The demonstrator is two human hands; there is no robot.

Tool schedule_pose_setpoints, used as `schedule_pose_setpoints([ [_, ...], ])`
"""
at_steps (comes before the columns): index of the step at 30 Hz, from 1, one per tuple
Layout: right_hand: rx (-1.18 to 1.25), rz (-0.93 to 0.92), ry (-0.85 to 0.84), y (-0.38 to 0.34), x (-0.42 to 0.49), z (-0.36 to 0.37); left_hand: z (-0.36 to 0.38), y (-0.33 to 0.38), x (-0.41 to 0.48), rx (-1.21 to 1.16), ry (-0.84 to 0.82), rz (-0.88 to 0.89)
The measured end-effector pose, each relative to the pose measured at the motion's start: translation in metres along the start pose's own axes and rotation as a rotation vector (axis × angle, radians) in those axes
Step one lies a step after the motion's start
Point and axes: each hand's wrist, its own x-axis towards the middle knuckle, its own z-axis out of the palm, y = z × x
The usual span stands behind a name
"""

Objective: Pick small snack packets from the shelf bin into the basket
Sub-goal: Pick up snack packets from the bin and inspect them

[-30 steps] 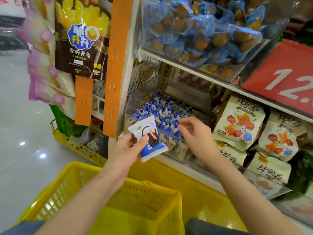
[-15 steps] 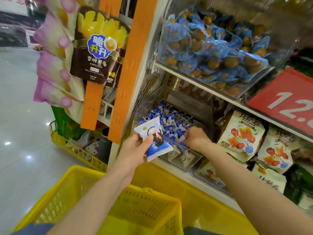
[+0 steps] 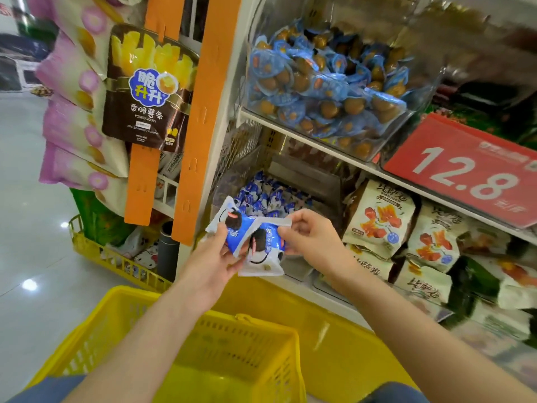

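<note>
The left hand (image 3: 212, 257) grips one blue-and-white packet (image 3: 229, 221) between thumb and curled fingers. At its 3 o'clock the right hand (image 3: 311, 237) pinches a second packet (image 3: 261, 253) by its top edge and side. The two packets overlap and touch. Both hang at 6 o'clock of the bin (image 3: 295, 267) and at 12 o'clock of the yellow basket (image 3: 250, 322). A red price sign (image 3: 465, 170) sits at 2 o'clock.

We are seeing the basket (image 3: 250, 353) running off the bottom edge, the price sign (image 3: 465, 173) off the right, and the lower-right bags (image 3: 505, 321) blurring.
</note>
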Motion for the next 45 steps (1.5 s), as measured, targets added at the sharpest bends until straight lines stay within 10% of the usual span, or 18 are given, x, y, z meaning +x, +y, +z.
schedule_pose_setpoints([
  [13,-0.043,0.194,-0.194,0.012,0.006,0.013,0.005,-0.020,0.000,0.476,-0.180,-0.048],
  [21,-0.033,0.038,0.058,0.003,0.038,-0.019,-0.002,-0.016,0.011,0.377,-0.058,0.004],
  [26,-0.540,-0.087,0.228,0.009,0.069,-0.057,-0.001,-0.014,0.017,0.269,0.041,0.031],
  [33,-1.102,0.101,-0.083,0.022,0.097,-0.044,0.000,-0.013,0.022,0.256,0.097,0.042],
  [39,-0.989,0.334,-0.271,0.036,0.108,-0.033,-0.002,-0.010,0.023,0.218,0.111,0.052],
  [45,-0.709,0.134,-0.007,0.025,0.102,-0.038,-0.002,-0.011,0.027,0.212,0.120,0.055],
])
